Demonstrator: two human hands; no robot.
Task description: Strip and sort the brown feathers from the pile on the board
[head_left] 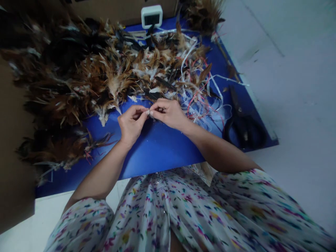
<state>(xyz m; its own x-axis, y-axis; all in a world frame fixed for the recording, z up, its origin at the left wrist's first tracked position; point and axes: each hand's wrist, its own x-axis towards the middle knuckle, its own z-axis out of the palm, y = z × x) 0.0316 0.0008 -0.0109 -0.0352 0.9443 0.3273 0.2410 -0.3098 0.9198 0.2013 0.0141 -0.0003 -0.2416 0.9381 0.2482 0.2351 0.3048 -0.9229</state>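
Note:
Over the blue tabletop [162, 147], my left hand [131, 124] and my right hand [169, 112] meet fingertip to fingertip. Both are closed in a pinch between thumb and forefinger. A tiny whitish piece [148, 112] shows between the fingertips, too small to name. Something dark, possibly a feather, shows just under my right fingers, mostly hidden by them. Directly beyond my hands lies a wide heap of brown, black and white feathers [112, 77]. To the right of my right hand is a tangle of white and red strings [199, 94].
Black-handled scissors [245, 131] lie at the table's right edge. A white-framed small device [152, 16] stands at the back. One feather bundle [65, 143] lies front left, another [204, 15] at the far right corner. Cardboard [15, 147] borders the left side.

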